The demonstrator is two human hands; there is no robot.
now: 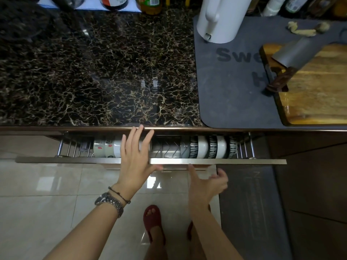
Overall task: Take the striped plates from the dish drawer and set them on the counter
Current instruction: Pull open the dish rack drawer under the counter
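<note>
We see the striped plates (212, 147) standing on edge in the dish drawer (216, 161), at four o'clock from our left hand (136, 156). Both grips are released, fingers spread; the right hand (205, 186) hovers under the drawer front. Likely ceramic: stiff, heavy, slippery, breakable. We'd pinch each upper rim before lifting to the desk (97, 72).

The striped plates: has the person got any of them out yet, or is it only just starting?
Only starting. The drawer is partly open, showing striped plates standing in the rack on its right side. The left hand reaches over the drawer front and the right hand is below its edge; neither holds anything. No plate is on the counter yet, so lifting them all out remains.
</note>
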